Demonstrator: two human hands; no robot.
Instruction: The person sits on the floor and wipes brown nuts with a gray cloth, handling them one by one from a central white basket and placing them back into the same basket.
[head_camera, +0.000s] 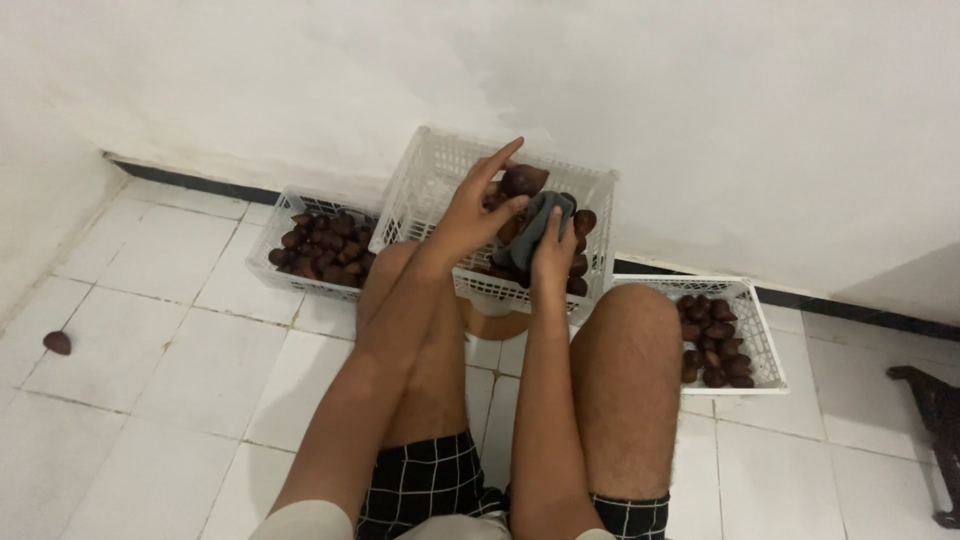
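My left hand grips a dark brown, scaly fruit above the white plastic crate in front of me. My right hand holds a grey cloth pressed against the underside of that fruit. More brown fruits lie in the crate under my hands. I sit on the floor with my bare knees on either side of the crate.
A low white basket of the same fruits stands at the left, another basket of fruits at the right. One loose fruit lies on the white tiles far left. A dark object sits at the right edge. The white wall is close behind.
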